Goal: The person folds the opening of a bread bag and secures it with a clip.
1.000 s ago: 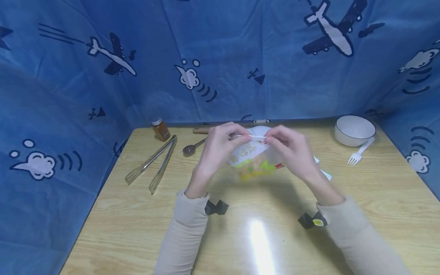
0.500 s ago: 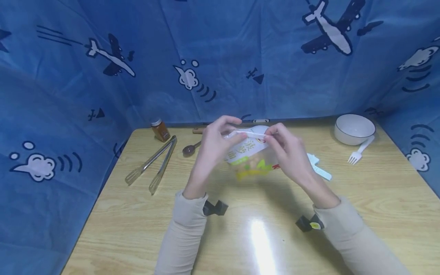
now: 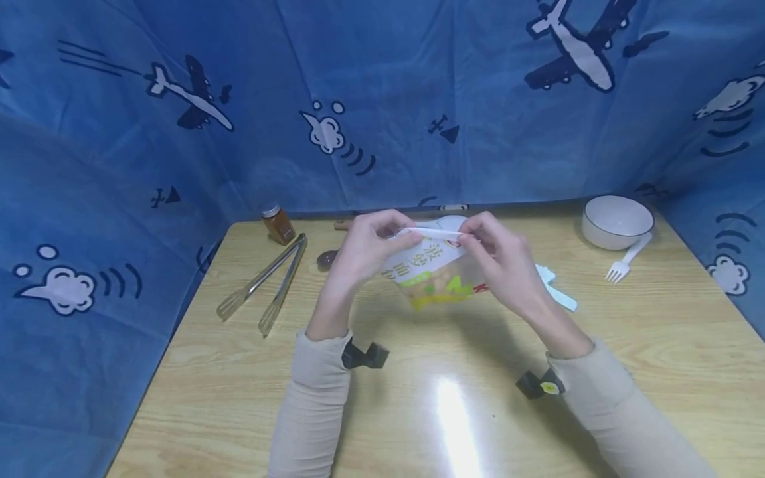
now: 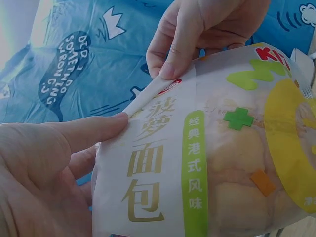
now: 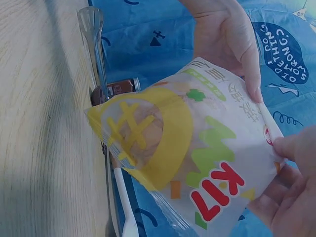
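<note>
In the head view, a soft white-and-clear plastic bag with yellow and green print [image 3: 433, 272] is held above the pale wood-grain surface [image 3: 239, 398]. Its flat white top edge [image 3: 437, 234] runs crosswise between the left hand [image 3: 372, 244] and right hand [image 3: 503, 260], so neither is nearer; the body hangs below the fingers, towards the wearer. Metal tongs [image 3: 263, 285] lie to the left, and a dark-rimmed white bowl [image 3: 617, 222] stands at the far right.

In the left wrist view, the left thumb presses one part of the edge and the right hand pinches it farther along, a short stretch between them. Pale bread [image 4: 237, 182] shows through the clear part.

In the right wrist view, both hands' fingers grip that edge, and the yellow-printed end points away from them.
</note>
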{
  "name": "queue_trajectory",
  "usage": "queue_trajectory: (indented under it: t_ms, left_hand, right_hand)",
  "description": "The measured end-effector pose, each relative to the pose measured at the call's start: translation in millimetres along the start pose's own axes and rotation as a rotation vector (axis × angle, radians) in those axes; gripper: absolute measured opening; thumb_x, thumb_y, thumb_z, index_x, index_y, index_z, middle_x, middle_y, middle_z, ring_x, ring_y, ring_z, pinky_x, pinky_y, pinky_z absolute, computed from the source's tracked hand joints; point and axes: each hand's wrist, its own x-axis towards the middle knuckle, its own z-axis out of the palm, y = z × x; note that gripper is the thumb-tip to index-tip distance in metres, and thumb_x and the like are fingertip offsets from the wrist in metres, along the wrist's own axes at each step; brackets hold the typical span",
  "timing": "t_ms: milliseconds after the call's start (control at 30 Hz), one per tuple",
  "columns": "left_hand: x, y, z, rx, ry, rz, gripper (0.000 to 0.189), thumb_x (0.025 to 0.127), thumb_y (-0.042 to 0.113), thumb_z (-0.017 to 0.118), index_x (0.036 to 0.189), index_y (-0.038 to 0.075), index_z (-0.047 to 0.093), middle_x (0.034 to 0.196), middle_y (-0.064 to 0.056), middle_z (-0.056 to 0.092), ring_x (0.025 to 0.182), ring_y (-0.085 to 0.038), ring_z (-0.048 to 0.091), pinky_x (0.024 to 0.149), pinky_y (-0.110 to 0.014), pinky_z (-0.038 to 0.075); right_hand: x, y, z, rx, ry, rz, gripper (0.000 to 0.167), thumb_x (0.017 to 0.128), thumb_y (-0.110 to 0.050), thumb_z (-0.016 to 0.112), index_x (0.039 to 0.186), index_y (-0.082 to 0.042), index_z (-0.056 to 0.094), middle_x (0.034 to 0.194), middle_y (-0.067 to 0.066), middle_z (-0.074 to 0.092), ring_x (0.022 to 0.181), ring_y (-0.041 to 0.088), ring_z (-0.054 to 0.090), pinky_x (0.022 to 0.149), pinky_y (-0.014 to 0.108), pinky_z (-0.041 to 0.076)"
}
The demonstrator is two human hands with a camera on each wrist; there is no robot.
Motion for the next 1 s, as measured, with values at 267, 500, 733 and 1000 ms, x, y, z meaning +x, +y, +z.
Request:
queue_trajectory:
  t_ms: [267, 500, 733, 1000]
  left_hand:
    - [1.6, -3.3, 1.0, 0.006, 0.014, 0.03, 0.016, 0.092, 0.016, 0.082, 0.103, 0.005, 0.078, 0.095, -0.013, 0.077, 0.08, -0.016, 0.066, 0.072, -0.026, 0.052]
    - [2.6, -3.5, 3.0, 0.039, 0.018, 0.016, 0.016, 0.092, 0.02, 0.083, 0.102, 0.009, 0.079, 0.099, -0.011, 0.079, 0.086, -0.02, 0.07, 0.074, -0.029, 0.056]
    - [1.6, -4.2, 1.3, 0.074, 0.02, 0.02, 0.014, 0.093, 0.022, 0.082, 0.101, 0.011, 0.078, 0.099, -0.008, 0.079, 0.089, -0.02, 0.071, 0.078, -0.032, 0.059]
    - [0.3, -3.3, 2.6, 0.101, 0.02, 0.034, 0.014, 0.092, 0.023, 0.082, 0.1, 0.012, 0.079, 0.1, -0.006, 0.078, 0.092, -0.02, 0.07, 0.077, -0.031, 0.058]
  right_hand:
    - [3.0, 1, -16, 0.048, -0.127, 0.077, 0.021, 0.104, -0.014, 0.067, 0.122, -0.004, 0.063, 0.12, 0.012, 0.077, 0.111, 0.02, 0.074, 0.088, 0.022, 0.061]
    - [0.8, 31, -50, -0.045, -0.228, 0.2, 0.048, 0.108, -0.025, 0.062, 0.15, -0.006, 0.051, 0.145, 0.021, 0.059, 0.134, 0.035, 0.056, 0.11, 0.045, 0.053]
    - [-6.2, 84, -76, -0.394, -0.468, 0.335, 0.068, 0.11, -0.034, 0.056, 0.161, 0.004, 0.031, 0.16, 0.036, 0.037, 0.148, 0.057, 0.034, 0.119, 0.073, 0.029]
    - [-14.7, 117, -80, -0.539, -0.533, 0.437, 0.064, 0.108, -0.031, 0.055, 0.154, 0.009, 0.038, 0.151, 0.041, 0.042, 0.14, 0.061, 0.038, 0.114, 0.075, 0.034]
